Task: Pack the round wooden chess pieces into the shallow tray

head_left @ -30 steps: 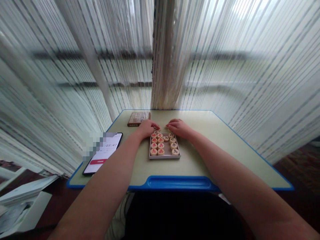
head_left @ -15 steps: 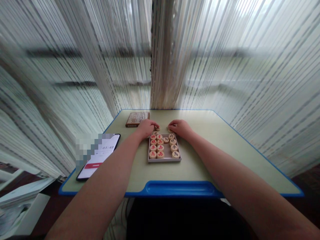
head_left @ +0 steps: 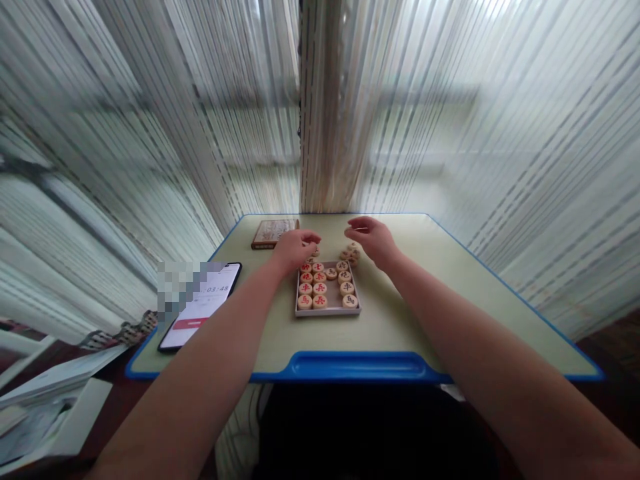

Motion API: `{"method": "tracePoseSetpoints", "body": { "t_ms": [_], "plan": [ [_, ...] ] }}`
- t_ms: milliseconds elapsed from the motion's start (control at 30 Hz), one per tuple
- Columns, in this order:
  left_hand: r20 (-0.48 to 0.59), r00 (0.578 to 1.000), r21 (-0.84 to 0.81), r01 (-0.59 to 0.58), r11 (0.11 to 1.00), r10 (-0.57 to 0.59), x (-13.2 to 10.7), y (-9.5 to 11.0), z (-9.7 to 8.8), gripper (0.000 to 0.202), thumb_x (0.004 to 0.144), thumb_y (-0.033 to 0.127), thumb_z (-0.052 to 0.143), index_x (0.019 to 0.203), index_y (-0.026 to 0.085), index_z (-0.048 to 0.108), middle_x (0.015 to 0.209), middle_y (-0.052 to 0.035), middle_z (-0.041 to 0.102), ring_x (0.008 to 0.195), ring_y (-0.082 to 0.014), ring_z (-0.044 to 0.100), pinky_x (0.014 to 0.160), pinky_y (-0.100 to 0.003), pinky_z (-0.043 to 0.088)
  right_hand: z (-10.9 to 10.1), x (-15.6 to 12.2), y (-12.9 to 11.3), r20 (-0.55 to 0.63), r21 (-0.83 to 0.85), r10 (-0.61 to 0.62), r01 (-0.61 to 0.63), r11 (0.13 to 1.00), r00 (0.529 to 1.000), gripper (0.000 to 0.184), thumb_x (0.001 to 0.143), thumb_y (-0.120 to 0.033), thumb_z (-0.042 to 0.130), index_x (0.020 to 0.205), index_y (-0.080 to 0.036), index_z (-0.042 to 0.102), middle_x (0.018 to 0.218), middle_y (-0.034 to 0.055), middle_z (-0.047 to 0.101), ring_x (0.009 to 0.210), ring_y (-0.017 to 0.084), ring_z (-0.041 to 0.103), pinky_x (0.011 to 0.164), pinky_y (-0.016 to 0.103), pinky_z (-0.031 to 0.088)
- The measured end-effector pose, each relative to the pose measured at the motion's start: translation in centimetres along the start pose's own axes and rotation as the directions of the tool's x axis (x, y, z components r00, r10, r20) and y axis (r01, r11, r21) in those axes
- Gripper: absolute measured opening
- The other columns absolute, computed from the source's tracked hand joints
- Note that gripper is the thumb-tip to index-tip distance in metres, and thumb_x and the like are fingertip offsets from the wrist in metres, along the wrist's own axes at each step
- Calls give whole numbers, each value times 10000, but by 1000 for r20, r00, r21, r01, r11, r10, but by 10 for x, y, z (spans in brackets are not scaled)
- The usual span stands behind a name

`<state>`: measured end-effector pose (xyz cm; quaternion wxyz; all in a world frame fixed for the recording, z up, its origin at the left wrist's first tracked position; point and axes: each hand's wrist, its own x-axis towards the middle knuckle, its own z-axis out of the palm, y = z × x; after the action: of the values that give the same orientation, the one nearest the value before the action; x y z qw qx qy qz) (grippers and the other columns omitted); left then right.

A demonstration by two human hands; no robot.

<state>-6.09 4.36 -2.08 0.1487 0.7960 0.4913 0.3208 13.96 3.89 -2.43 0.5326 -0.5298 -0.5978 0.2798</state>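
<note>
A shallow white box [head_left: 327,313] lies in the middle of the table, holding round wooden Chinese chess pieces. Red-marked pieces [head_left: 320,289] fill two columns on its left; black-marked pieces [head_left: 347,289] line its right side, with a black horse piece [head_left: 331,273] between them near the top. Just beyond the box's far left corner, my left hand [head_left: 296,251] hovers with fingers apart, close to a loose piece [head_left: 315,252]. My right hand [head_left: 374,239] is raised over a small cluster of loose pieces [head_left: 351,253], thumb and fingers apart; I make out no piece between them.
A brown-edged flat box [head_left: 274,233] with a printed lid lies at the back left. A phone [head_left: 203,310] showing a timer rests at the left edge. The table's blue front tray [head_left: 360,365] is nearest me, and striped curtains [head_left: 330,133] hang behind.
My right hand has lifted up and away from the loose pieces, uncovering the cluster beneath. My left hand has risen slightly off the loose piece at its fingertips. The box contents look unchanged.
</note>
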Motion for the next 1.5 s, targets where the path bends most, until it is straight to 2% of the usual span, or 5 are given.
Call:
{"method": "tracePoseSetpoints", "body": {
  "t_ms": [467,867,1133,1333,1500],
  "plan": [
    [-68,961,-29,-271,962,268,-13,19,-3,279,717,357,683,912,158,695,833,-56,723,748,-153,645,710,-280,501,2,-24,-31,296,204,81,-145,968,952,107,623,-159,714,726,-152,687,680,12,671,643,103,582,663,257,452],
    [-98,960,4,-264,964,263,-13,18,-4,238,719,385,682,804,163,664,762,-38,695,705,-143,621,673,-267,479,0,-28,-44,333,126,206,-260,957,920,78,679,-77,643,728,-130,673,597,8,631,555,87,544,565,228,442],
    [-105,928,-12,-362,932,359,-16,25,-7,317,719,298,681,997,150,649,910,-55,674,676,-106,572,657,-249,473,-5,-28,-45,331,190,251,-325,926,910,95,646,-47,646,697,-126,655,543,-1,600,499,69,504,492,209,397],
    [-37,969,-93,-248,964,245,-19,30,-12,229,711,324,671,856,148,699,828,-52,680,608,-96,549,595,-234,456,-7,-27,-44,370,195,264,-352,916,891,37,661,-95,661,672,-127,645,563,21,603,516,85,518,475,213,394],
    [109,986,-23,-126,992,128,-18,27,-13,284,677,395,689,834,160,723,734,-33,673,593,-115,534,565,-245,421,-9,-22,-38,199,190,252,-290,938,947,35,713,-140,614,680,-127,617,697,57,632,542,86,530,460,210,378]
  ]
}}
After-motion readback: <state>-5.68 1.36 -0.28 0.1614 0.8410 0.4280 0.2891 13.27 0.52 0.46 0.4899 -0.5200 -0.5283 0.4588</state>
